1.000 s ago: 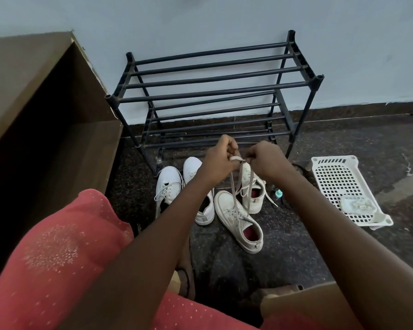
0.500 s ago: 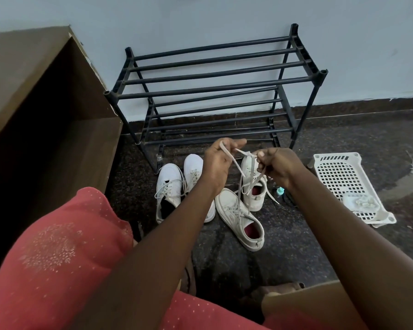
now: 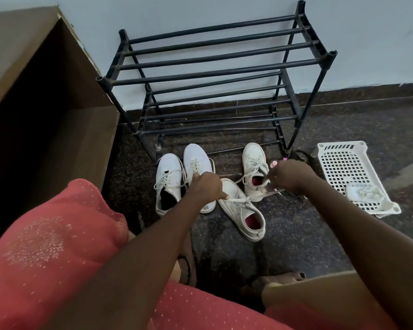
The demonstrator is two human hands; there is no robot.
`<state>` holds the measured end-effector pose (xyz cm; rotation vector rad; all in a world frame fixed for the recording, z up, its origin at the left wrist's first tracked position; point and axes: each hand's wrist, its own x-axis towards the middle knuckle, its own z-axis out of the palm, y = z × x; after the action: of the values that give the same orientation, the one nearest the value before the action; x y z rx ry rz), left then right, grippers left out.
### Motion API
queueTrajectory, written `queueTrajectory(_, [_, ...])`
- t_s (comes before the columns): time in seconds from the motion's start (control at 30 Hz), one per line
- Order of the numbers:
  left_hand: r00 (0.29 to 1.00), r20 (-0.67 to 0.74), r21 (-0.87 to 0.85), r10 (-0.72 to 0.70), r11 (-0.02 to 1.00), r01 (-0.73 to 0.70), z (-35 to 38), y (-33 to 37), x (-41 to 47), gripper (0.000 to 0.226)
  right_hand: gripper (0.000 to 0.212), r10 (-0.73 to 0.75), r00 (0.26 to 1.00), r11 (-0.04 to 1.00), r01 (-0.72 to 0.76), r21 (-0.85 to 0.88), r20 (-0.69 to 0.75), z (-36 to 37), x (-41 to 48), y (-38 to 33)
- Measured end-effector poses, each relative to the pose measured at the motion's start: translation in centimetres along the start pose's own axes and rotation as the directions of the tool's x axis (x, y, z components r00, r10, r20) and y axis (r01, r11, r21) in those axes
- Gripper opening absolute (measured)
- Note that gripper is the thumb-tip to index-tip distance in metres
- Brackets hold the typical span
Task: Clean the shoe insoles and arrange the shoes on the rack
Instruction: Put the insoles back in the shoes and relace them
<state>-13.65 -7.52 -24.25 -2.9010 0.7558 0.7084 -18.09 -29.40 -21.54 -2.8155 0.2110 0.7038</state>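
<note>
Shoes, four in all and every one white, lie on the dark speckled floor [image 3: 343, 120] in front of the single black rack [image 3: 215, 73], none of them on it; the rack has three tiers of bars and stands against the pale wall. From the head camera, two shoes sit side by side before the rack's left front leg: the first shoe [image 3: 168, 177] furthest left with loose laces, the second shoe [image 3: 197, 160] just beside it, toes towards the rack. The third shoe [image 3: 254, 158] lies before the rack's right half, its red lining showing; the fourth shoe [image 3: 239, 210], also red inside, lies furthest out from the rack, angled, its toe near the second shoe's heel.

Two hands work over the fourth shoe; the left hand [image 3: 206, 186] has its fingers curled and pinches one end of the lace [image 3: 270, 193] by the shoe's toe; the right hand [image 3: 289, 175] is curled too, pinching the other end, which runs straight from the shoe's eyelets to its fingers; this hand hangs just beside the third shoe's tongue.

One white perforated tray [image 3: 339, 148] lies on the floor to the right of the rack, with one pale crumpled wad [image 3: 365, 192] in its near end; one brown cabinet [image 3: 57, 103] stands to the rack's left; a red garment [image 3: 45, 234] fills the near left.
</note>
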Motion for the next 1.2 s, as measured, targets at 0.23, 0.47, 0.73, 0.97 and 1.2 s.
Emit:
queueTrajectory(0.23, [0.995, 0.005, 0.193, -0.1, 0.976, 0.097, 3.1, -2.5, -0.8, 0.017, 0.029, 0.115, 0.992, 0.914, -0.126, -0.386, -0.051, 1.7, -0.7, 3.2])
queueTrajectory(0.47, [0.968, 0.055, 0.203, -0.246, 0.952, 0.231, 7.6, -4.1, -0.8, 0.016, 0.038, 0.307, 0.949, 0.933, -0.314, -0.174, -0.067, 5.6, 0.1, 4.7])
queueTrajectory(0.73, [0.953, 0.1, 0.017, -0.284, 0.959, 0.284, 12.4, -2.3, 0.6, 0.036, 0.031, 0.305, 0.946, 0.939, -0.318, 0.135, 0.106, 11.0, 1.3, 2.6])
queueTrajectory(0.97, [0.977, 0.19, -0.513, -0.101, 0.838, 0.186, 13.5, 4.3, 3.1, 0.041, 0.028, 0.323, 0.933, 0.892, -0.356, 0.278, 0.158, 14.8, 2.7, -0.5])
queueTrajectory(1.2, [0.972, 0.107, -0.67, -0.211, 0.707, 0.227, 14.8, 3.9, 2.7, 0.035, 0.03, 0.155, 0.959, 0.878, -0.244, 0.412, 0.237, 16.7, 2.2, -1.7])
